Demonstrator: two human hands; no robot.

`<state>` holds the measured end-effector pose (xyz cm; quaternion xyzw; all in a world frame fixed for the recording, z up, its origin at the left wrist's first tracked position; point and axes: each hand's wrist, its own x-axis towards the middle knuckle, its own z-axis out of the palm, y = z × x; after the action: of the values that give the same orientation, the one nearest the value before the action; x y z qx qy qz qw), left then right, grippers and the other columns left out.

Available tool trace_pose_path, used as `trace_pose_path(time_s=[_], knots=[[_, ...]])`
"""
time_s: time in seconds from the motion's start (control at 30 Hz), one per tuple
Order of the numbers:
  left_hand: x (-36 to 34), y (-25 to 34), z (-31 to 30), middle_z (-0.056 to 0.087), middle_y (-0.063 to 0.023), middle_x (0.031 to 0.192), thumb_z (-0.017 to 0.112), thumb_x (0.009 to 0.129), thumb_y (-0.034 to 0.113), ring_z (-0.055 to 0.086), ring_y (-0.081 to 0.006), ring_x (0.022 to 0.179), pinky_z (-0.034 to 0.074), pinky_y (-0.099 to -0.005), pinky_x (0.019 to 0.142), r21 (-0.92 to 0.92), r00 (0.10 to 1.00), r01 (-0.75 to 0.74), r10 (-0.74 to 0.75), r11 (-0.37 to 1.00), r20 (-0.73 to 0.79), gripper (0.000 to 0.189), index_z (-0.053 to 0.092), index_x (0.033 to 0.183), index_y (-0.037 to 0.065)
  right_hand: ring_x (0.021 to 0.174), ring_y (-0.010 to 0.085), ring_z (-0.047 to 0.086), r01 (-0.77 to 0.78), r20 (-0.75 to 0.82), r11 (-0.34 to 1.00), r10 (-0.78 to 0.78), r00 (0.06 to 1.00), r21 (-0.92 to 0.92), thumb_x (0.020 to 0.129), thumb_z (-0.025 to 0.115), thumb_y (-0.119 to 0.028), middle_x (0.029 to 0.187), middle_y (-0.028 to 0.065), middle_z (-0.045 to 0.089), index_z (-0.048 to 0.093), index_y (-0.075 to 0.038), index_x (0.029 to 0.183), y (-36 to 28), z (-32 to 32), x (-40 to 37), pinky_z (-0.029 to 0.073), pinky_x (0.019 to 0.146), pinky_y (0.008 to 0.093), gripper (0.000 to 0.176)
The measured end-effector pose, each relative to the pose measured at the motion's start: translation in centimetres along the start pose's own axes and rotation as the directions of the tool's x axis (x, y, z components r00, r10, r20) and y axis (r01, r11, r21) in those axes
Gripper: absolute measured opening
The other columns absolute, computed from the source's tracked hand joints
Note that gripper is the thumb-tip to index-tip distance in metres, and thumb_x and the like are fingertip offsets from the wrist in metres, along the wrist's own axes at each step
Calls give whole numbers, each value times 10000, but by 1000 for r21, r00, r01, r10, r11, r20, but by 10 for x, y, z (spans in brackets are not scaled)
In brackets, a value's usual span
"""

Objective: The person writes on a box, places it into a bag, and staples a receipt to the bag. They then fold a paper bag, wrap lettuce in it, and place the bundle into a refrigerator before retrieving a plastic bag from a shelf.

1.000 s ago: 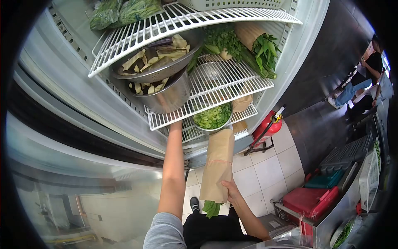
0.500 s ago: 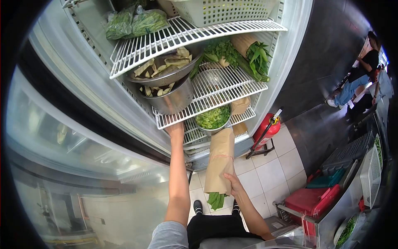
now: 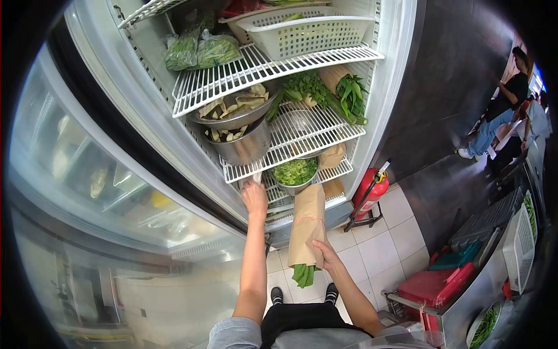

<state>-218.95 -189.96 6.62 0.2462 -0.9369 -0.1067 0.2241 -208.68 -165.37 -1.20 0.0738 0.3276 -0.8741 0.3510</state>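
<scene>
My right hand (image 3: 326,256) is closed round the lower side of a brown paper-wrapped bundle of leafy greens (image 3: 306,224), tied with a thin band. Green leaves stick out of its near end. My left hand (image 3: 254,198) reaches into the fridge at the lower shelf, under the front edge of the shelf above. Its fingers are curled at something whitish, which I cannot make out. To the right of that hand stands a metal bowl of chopped greens (image 3: 295,172). Above it, a metal pot (image 3: 244,148) carries a metal bowl of cut pale pieces (image 3: 238,119).
Wire shelves (image 3: 325,136) hold leafy bunches (image 3: 308,86), bagged greens (image 3: 215,51) and a white basket (image 3: 308,38). The glass fridge door (image 3: 116,174) stands open at left. A fire extinguisher (image 3: 371,191) stands on the floor right, near a red container (image 3: 433,285). People (image 3: 505,99) are farther off.
My left hand has drawn back a little from under the shelf, so its curled fingers now show. The paper-wrapped bundle stays in my right hand. The view has shifted slightly.
</scene>
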Motion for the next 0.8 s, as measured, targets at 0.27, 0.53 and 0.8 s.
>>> trace_pose_path(time_s=[0.27, 0.53, 0.8], knots=[[-19, 17, -20, 572, -197, 872, 653, 755, 170, 602, -368, 796, 518, -436, 663, 22, 1000, -28, 27, 999, 12, 259, 544, 864, -38, 1110, 237, 482, -22, 17, 999, 23, 1000, -37, 770, 664, -113, 1255, 116, 399, 130, -185, 1417, -4, -9, 4, 486, 865, 374, 842], [-18, 24, -25, 586, -265, 862, 533, 786, 145, 614, -414, 729, 511, -469, 647, 40, 999, 12, -13, 999, 35, 215, 574, 815, -65, 1117, 242, 474, -37, 45, 997, 40, 998, -63, 770, 660, -88, 1267, 111, 386, 123, -214, 1421, -24, -7, 5, 484, 868, 374, 853], [-77, 51, -31, 578, -232, 857, 552, 788, 144, 610, -394, 773, 507, -462, 664, 9, 982, 103, -103, 995, 160, 199, 575, 828, -50, 1124, 238, 471, -68, 55, 995, 72, 996, -71, 762, 659, -63, 1270, 107, 388, 127, -215, 1421, -29, -10, 5, 485, 866, 368, 861]])
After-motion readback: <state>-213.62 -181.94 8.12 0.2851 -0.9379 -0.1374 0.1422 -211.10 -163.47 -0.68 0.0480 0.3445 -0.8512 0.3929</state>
